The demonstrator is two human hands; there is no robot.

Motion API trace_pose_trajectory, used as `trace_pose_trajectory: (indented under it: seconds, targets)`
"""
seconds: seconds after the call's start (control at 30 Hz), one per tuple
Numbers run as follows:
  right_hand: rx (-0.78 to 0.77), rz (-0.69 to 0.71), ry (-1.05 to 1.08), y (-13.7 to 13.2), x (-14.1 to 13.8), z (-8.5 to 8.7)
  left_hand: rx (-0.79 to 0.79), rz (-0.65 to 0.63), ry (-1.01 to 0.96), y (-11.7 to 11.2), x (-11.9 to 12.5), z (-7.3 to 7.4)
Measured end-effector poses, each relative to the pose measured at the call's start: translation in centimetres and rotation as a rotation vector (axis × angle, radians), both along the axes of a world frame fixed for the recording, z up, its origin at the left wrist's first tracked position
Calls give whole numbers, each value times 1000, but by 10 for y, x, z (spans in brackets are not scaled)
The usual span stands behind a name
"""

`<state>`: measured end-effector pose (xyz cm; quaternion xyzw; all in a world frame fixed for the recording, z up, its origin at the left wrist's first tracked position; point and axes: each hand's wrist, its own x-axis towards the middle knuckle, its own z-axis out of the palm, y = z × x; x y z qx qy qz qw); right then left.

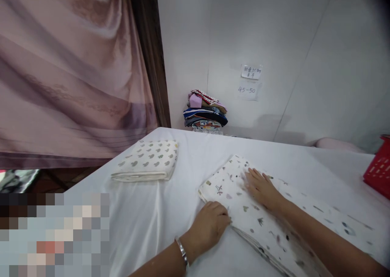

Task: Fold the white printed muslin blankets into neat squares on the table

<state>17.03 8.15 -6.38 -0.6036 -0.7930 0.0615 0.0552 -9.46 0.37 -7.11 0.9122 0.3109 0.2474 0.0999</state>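
Observation:
A white cloth printed with small plant and leaf shapes lies folded in layers on the table, running from the middle toward the lower right. My left hand, with a silver bracelet at the wrist, has its fingers curled closed on the cloth's near edge; the fingertips are partly hidden. My right hand rests flat on top of the cloth, fingers stretched out. To the left sits another cloth, folded into a thick rectangle, white with grey-green mushroom-like prints. Neither hand touches it.
A white sheet covers the table. Beyond its far edge stands a stack of folded fabrics against the wall. A red plastic basket is at the right edge. A pink curtain hangs at left. The lower left corner is pixelated.

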Motion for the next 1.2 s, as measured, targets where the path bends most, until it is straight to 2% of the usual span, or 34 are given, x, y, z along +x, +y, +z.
trace_pose_trajectory:
  seconds: [0.1,0.17,0.27,0.43,0.57,0.63,0.73,0.83,0.9,1.0,1.13,1.2]
  targets:
    - [45,45,-29,15,-12,5,-23,4,-6,0,0,1]
    - [-7,34,-47,27,-16,4,-31,13,-9,0,0,2]
    - [-82,-11,-45,44,-17,-1,-37,20,-9,0,1,2]
    - [5,-22,-31,65,-15,-9,-75,17,0,1,2,5]
    - [-61,-34,-26,73,-12,-8,-97,23,-5,1,2,7]
    - [-74,-31,3,63,-7,-2,-95,22,-7,0,2,7]
    - [-28,26,22,25,10,3,-89,25,-16,0,2,6]
    - [0,89,-1,-19,36,-2,-84,28,-15,1,3,4]
    - [-24,27,-16,-38,54,-8,-75,29,-9,1,4,4]
    - [-72,-54,-9,-48,73,-14,-56,24,-7,2,4,3]
    - [22,-131,-37,-48,82,-12,-19,4,-8,0,4,3]
    - [-5,-184,-51,-51,86,-10,0,-5,-4,0,3,3]
